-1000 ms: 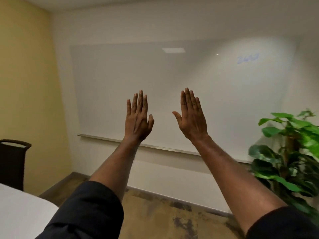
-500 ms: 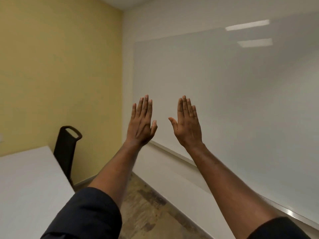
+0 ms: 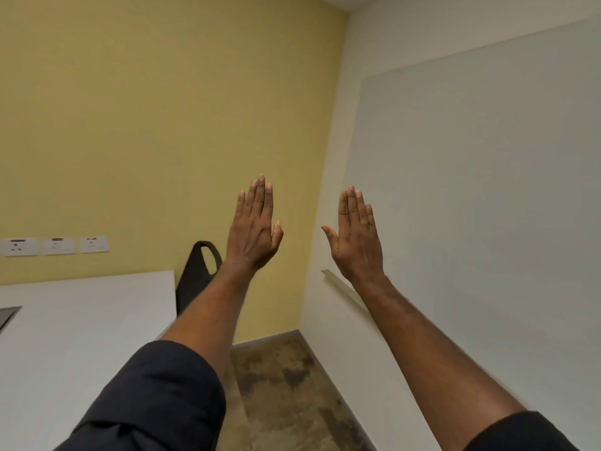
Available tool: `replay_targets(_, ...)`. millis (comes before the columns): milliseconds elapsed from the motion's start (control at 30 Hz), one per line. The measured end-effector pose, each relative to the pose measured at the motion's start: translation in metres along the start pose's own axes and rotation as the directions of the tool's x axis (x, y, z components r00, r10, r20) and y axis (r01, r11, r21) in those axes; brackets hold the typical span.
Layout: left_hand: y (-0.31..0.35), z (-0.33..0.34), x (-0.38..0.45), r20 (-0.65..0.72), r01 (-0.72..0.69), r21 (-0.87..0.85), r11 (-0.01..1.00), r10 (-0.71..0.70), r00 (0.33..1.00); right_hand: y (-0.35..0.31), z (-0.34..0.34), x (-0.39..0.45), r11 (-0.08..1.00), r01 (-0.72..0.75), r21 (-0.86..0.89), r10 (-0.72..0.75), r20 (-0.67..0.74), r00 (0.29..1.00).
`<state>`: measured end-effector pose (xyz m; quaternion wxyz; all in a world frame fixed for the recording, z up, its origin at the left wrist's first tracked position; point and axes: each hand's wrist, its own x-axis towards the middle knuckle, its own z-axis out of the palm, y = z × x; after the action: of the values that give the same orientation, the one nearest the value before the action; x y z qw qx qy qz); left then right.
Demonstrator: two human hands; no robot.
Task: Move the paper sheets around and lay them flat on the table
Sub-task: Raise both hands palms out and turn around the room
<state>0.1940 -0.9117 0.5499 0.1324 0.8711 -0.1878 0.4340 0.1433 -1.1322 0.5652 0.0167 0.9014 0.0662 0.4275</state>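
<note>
Both arms reach out in front, up in the air. The left hand (image 3: 252, 231) and the right hand (image 3: 356, 237) are flat and hold nothing. The fingers (image 3: 258, 196) point up and stay close together, with the thumbs out a little. The white desk (image 3: 81, 323) is down low, left of the fingers. No paper sheets show. A black chair (image 3: 195, 278) stands behind the left wrist.

Office meeting room: whiteboard (image 3: 487, 190), white table (image 3: 81, 336), chair (image 3: 195, 281), wall sockets (image 3: 55, 245).
</note>
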Motion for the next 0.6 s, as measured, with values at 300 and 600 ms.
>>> replay_targets(300, -0.117, 0.08, 0.071, -0.05, 0.094, 0.143, 0.985, -0.088, 0.995, -0.03, 0.156, 0.13, 0.981, 0.125, 0.148, -0.125, -0.011, 0.992)
replay_targets(600, -0.234, 0.144, 0.099, -0.057, 0.255, 0.368, 0.894, -0.252, 0.966, -0.099, 0.306, 0.245, 0.882, 0.318, 0.349, -0.309, -0.083, 0.948)
